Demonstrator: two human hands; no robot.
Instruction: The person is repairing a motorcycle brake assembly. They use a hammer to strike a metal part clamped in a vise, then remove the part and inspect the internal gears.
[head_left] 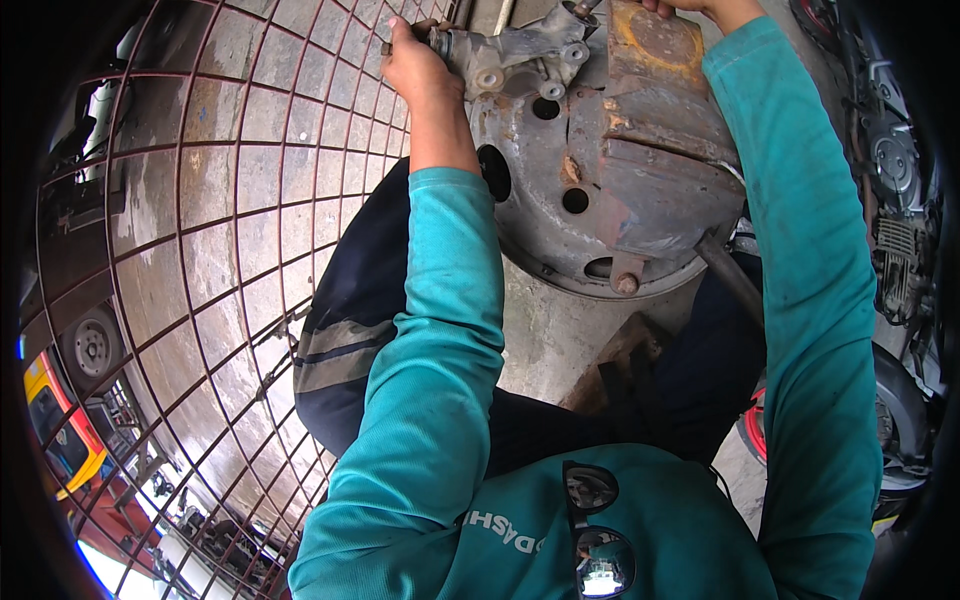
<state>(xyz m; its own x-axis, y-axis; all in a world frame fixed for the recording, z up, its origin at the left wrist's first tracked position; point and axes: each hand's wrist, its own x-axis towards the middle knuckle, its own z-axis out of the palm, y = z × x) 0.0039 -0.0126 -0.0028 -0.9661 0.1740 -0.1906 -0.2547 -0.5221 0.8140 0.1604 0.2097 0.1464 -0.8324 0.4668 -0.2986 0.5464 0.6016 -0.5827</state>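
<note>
My left hand (418, 66) is closed round the left end of a grey cast-metal housing (515, 60) with round bolt lugs. The housing sits at the upper middle, beside the rusty jaw block of a bench vise (670, 190). A short metal rod (587, 6) rises from the housing's right end and runs out at the top edge. My right hand (700, 6) is at the top edge, beyond the vise jaw, mostly cut off by the frame. Its visible fingers are curled; whatever they hold is out of sight.
The vise stands on a round steel wheel disc (540, 215) with holes, between my knees. Its handle bar (730, 275) slants toward my right leg. A rusty wire-grid fence (235, 210) is close on the left. Motorcycle parts (895, 170) line the right side.
</note>
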